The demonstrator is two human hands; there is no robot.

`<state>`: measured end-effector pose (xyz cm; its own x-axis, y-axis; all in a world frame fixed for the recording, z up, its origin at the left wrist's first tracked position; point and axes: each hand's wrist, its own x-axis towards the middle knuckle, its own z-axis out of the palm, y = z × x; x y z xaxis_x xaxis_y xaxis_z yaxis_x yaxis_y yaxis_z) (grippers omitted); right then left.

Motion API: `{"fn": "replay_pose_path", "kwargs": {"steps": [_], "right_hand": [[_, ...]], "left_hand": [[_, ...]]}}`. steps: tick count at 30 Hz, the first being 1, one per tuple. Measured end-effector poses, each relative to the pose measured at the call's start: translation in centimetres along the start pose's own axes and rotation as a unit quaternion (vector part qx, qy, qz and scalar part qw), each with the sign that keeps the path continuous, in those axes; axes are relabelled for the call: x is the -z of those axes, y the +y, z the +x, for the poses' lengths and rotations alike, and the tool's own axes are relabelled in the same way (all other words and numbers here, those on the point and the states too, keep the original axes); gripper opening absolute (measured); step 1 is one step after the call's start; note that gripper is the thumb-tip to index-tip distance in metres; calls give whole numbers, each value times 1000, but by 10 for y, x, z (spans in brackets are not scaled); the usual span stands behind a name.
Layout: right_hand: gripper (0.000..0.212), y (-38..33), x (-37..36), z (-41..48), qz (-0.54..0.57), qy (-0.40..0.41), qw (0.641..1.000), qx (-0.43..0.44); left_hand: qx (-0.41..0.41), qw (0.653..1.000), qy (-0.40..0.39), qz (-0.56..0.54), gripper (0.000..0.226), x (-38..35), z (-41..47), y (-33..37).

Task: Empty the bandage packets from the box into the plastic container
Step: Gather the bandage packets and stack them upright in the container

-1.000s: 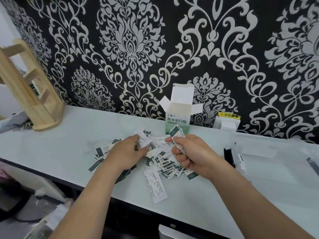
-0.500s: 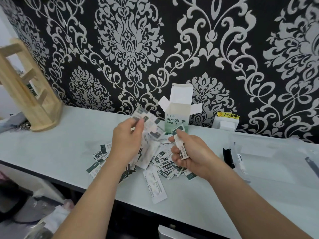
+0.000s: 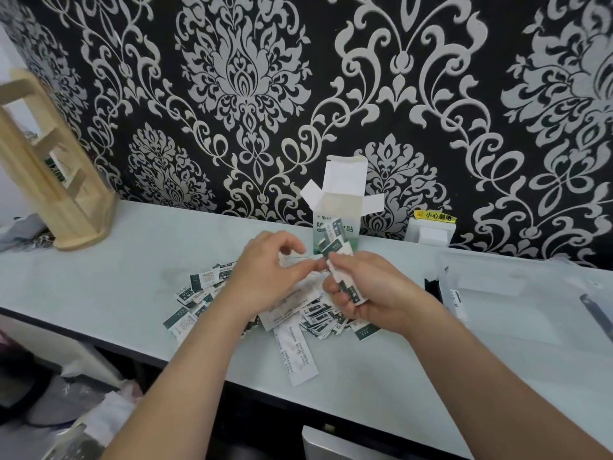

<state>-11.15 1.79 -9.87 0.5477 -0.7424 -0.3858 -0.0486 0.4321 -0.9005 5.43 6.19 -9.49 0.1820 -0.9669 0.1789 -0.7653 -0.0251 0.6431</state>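
- The left hand (image 3: 265, 277) hovers just above the surface (image 3: 99, 277), a little to 9 o'clock of the frame's centre. Its thumb and forefinger pinch a thin packet seen edge-on, and the other fingers are curled.
- The right hand (image 3: 374, 293) is just beside it at 3 o'clock. Its fingers are wrapped round a small upright sheaf of bandage packets (image 3: 345, 283), with the thumb pressing on the front of the sheaf. The left fingertips meet the top of this sheaf.
- Most bandage packets lie loose in a heap on the surface under and around both hands, spilling towards 8 o'clock. The hands and forearms hide the middle of the heap.
- A long folded paper slip (image 3: 297, 356) lies at 6 o'clock of the heap, near the front edge of the surface.
- The box (image 3: 335, 200) stands upright at 12 o'clock of the hands, against the wall, with its top flaps open. The held packets cover part of its printed front.
- The clear plastic container (image 3: 517, 327) sits open at 3 o'clock, well apart from the heap, with a black piece (image 3: 431, 288) at its left edge. What lies inside is too faint to tell.
- A white wall fitting with a yellow label (image 3: 431, 232) sits at 1 o'clock, beside the box.
- A wooden rack (image 3: 56, 194) stands at 10 o'clock on the far left of the surface.
- Black-and-silver patterned wallpaper (image 3: 245, 78) fills the background.
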Motion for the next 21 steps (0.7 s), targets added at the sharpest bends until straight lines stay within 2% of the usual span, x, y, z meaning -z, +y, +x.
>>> {"fn": "replay_pose_path", "kwargs": {"steps": [1,3,5,7,11,13,15,17,19,20,21], "right_hand": [[23,-1,2,1,-16,31,999,9],[24,-2,5,2,-37,65,997,17],[24,-2,7,2,-55,74,996,14],[23,0,6,2,-66,70,995,8],[22,5,3,5,-41,61,997,0],[21,5,3,7,-5,52,999,1],[22,5,3,8,40,43,998,1],[30,4,4,8,89,16,996,7],[40,4,2,6,97,-47,994,20],[42,4,1,4,82,-81,993,27],[40,4,-1,2,64,-102,992,35]], "left_hand": [[14,998,-21,56,24,4,-1,-4],[31,977,-111,178,43,6,-4,-10],[16,959,-167,227,52,-1,-8,-12],[-20,961,-164,224,42,-7,-10,-11],[-62,972,-102,201,13,-7,-11,-9],[-73,977,-62,189,13,-6,-12,-8],[-54,993,-2,109,15,-2,-12,-1],[10,995,71,-73,16,2,-10,8],[81,947,77,-302,16,3,-10,19],[98,921,60,-373,17,1,-10,25],[101,911,47,-398,20,-2,-11,30]]}}
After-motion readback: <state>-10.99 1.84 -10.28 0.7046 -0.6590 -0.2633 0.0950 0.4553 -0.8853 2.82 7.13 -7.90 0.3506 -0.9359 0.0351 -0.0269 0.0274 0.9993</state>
